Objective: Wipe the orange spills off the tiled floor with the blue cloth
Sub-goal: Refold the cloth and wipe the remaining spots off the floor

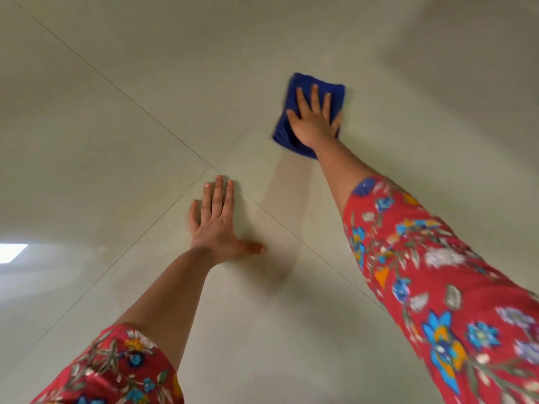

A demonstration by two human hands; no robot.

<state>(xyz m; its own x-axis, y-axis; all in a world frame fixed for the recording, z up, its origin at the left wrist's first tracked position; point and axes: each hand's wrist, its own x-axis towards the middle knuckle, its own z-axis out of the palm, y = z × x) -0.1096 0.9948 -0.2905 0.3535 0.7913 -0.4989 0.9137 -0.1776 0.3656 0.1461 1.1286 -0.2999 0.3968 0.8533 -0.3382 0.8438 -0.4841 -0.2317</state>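
Hand (313, 121) flat on blue cloth (294, 91)

One head-worn wide-angle view looks steeply down and forward, close over the tiled floor (145, 83), both outstretched arms reaching in from the bottom edge.

**Open floor on nearly every side**

The tiled floor (116, 118) lies bare to the left, ahead and to the right of both hands; nothing stands on it; the right hand (313, 121) lies flat on the blue cloth (294, 91), with clear tile beyond the cloth's far and right edges; the left hand (215, 225) is planted flat near the tile joints, well apart from the cloth; a faint streak (287, 185) lies between them; the two forearms bound that gap.
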